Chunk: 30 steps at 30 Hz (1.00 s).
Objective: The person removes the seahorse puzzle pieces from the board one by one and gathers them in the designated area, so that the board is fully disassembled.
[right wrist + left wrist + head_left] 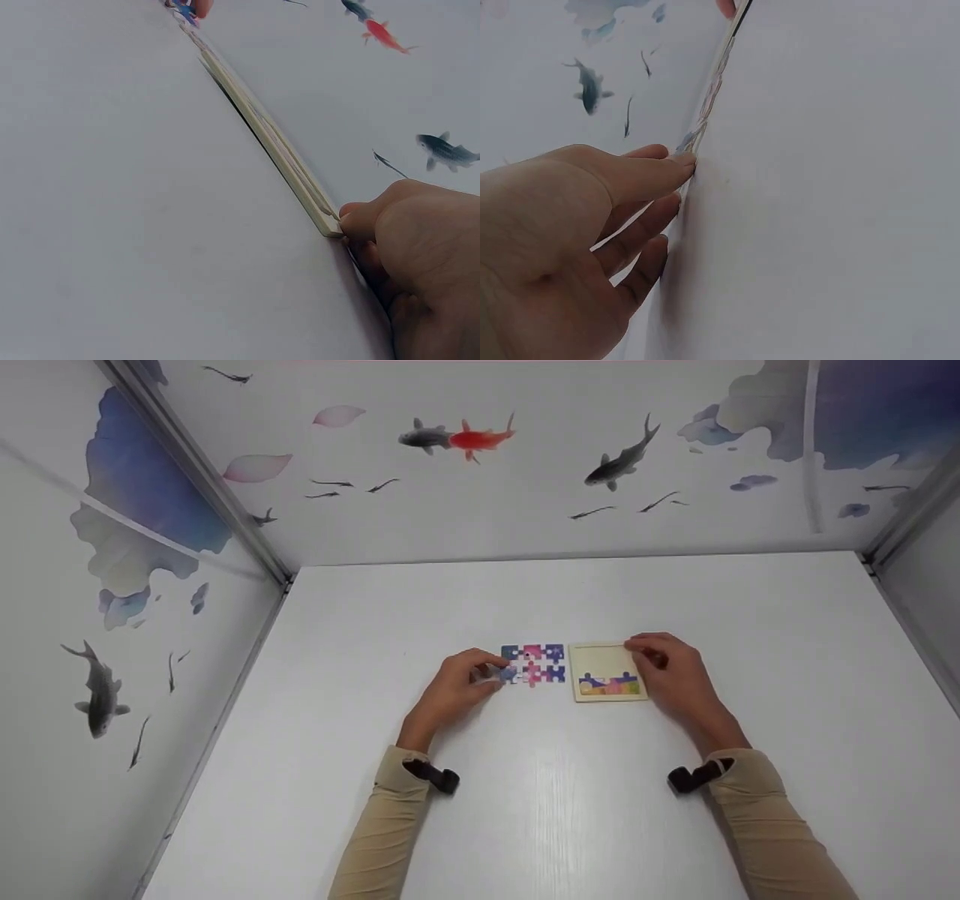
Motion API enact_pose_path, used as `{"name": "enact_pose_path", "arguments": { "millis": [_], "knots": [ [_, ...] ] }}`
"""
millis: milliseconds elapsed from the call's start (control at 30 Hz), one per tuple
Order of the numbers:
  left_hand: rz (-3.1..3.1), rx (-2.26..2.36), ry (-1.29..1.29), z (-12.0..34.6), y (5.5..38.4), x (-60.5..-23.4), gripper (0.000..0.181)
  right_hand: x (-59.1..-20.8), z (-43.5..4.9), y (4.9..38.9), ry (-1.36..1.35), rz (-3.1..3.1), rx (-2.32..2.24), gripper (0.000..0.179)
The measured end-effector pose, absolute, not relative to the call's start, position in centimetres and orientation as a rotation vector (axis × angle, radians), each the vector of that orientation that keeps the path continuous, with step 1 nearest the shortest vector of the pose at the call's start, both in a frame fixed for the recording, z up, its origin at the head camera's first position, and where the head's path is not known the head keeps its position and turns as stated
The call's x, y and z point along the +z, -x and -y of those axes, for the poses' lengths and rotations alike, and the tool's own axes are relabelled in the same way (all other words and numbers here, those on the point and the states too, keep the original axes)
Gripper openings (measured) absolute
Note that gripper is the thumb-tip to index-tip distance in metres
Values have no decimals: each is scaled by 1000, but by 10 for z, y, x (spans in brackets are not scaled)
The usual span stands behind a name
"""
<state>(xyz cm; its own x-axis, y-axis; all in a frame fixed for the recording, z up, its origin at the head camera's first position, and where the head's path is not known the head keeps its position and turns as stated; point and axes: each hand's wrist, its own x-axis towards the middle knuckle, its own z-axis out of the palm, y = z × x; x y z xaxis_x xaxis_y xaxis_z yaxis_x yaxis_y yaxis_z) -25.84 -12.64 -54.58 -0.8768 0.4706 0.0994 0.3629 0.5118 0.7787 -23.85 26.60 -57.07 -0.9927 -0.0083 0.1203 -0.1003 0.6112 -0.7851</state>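
Several loose jigsaw pieces (pixel 532 673), blue, pink and purple, lie in two rows on the table in the head view. My left hand (pixel 456 684) is at their left end, thumb and index finger pinching the lower-left jigsaw piece (pixel 508 674). To the right lies a square wooden puzzle tray (pixel 607 658) with a row of joined pieces (pixel 611 685) along its near side. With thumb and fingers, my right hand (pixel 679 671) grips the tray's right edge. In the right wrist view the tray (pixel 262 139) appears edge-on and the right hand (pixel 427 255) is at its corner.
The white table (pixel 540 795) meets a back wall (pixel 525 525) printed with fish and a left wall (pixel 45 585). A black wrist camera (pixel 433 775) sits on the left cuff and another black wrist camera (pixel 697 775) on the right.
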Motion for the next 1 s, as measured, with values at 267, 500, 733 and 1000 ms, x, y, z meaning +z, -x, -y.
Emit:
{"name": "enact_pose_path", "arguments": {
  "millis": [267, 500, 733, 1000],
  "knots": [
    [-2643, 1239, -650, 122, 255, -545, 32, -572, -266, 237, -109, 2706, 1345, 29],
    [-2665, 1252, -646, 121, 254, -546, 29, -572, -265, 237, -104, 2705, 1345, 29],
    [-2682, 1239, -659, 121, 253, -545, 28, -572, -265, 237, -116, 2696, 1355, 28],
    [-2689, 1240, -653, 120, 254, -543, 30, -571, -266, 239, -104, 2709, 1337, 30]
  ]
}}
